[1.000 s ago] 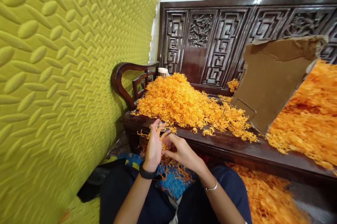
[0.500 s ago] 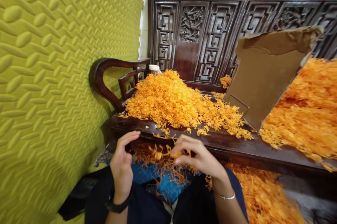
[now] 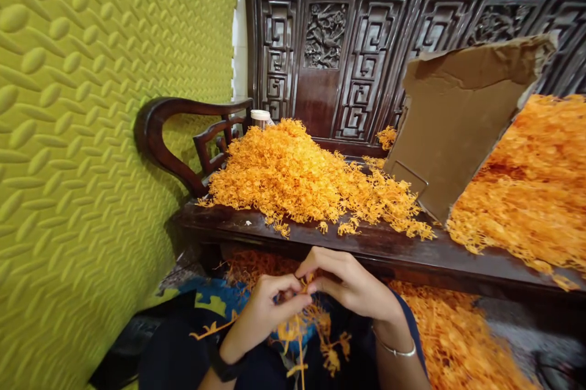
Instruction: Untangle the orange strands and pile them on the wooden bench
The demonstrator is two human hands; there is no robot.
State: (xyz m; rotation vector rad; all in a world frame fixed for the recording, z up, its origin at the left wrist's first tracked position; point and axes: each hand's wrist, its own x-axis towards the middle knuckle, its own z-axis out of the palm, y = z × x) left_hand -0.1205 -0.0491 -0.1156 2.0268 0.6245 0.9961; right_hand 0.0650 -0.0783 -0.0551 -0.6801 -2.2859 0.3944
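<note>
My left hand (image 3: pixel 263 307) and my right hand (image 3: pixel 350 283) meet in front of the bench, fingertips pinched close together. Between them they grip an orange plastic sprue (image 3: pixel 300 341) whose thin stems and small leggy pieces dangle below my fingers. Another thin orange stem (image 3: pixel 213 330) sticks out to the left, behind my left wrist. My fingers hide the exact spot being gripped. Just beyond my hands, a heap of small orange plastic pieces (image 3: pixel 288 176) lies on the dark wooden bench (image 3: pixel 366 254), with a few loose ones near its front edge.
A cardboard sheet (image 3: pixel 467 127) leans upright between this heap and a larger orange pile (image 3: pixel 544 170). More orange pieces (image 3: pixel 448 329) lie below the bench at right. A white-lidded jar (image 3: pixel 260 116) stands behind the heap. Yellow padding (image 3: pixel 91 133) covers the left wall.
My left hand, apart with its fingers spread before, has moved right and closed beside my right hand. The sprue now hangs lower, beneath both hands. The view has shifted slightly.
</note>
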